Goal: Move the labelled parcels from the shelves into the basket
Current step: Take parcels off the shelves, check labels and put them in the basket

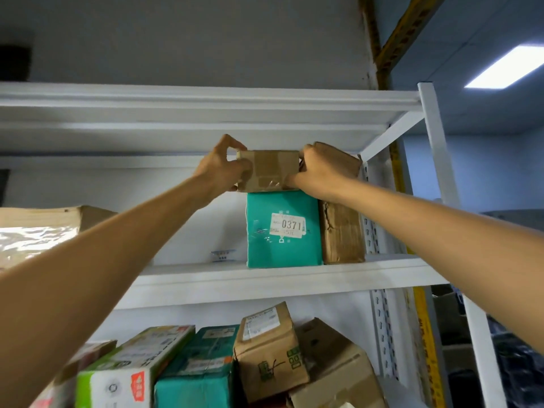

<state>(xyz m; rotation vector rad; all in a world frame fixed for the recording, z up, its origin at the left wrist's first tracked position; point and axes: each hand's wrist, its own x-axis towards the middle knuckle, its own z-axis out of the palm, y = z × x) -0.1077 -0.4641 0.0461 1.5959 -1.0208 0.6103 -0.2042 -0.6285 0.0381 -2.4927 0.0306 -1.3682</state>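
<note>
- Head view: the small brown box (269,170) lies on top of the teal parcel marked 0371 (282,231), close under the upper shelf board (206,113). It is the parcel being taken.
- The left hand (223,169) grips the box's left end, thumb up at the top corner and fingers curled on the front. The right hand (316,172) is clamped round its right end.
- To do this well, I judge the box should come straight out towards the person and stay level. There is little room above it, so lifting early risks knocking the board.
- Dragging it may pull the teal parcel forward off its shelf (265,278), so a slight lift first seems wise.
- Touching the teal parcel on its right stands a creased brown parcel (341,231), which rises behind the right hand. The knuckles are close to it and could catch it.
- Well to the left of the teal parcel lies a parcel in shiny crinkled wrap (35,237).
- Below the teal parcel, on the next shelf down, are a tilted brown carton (268,348), another teal parcel (197,366) and a green-and-white box (129,369), crowded together.
- The basket is not in view, so its place cannot be told.
</note>
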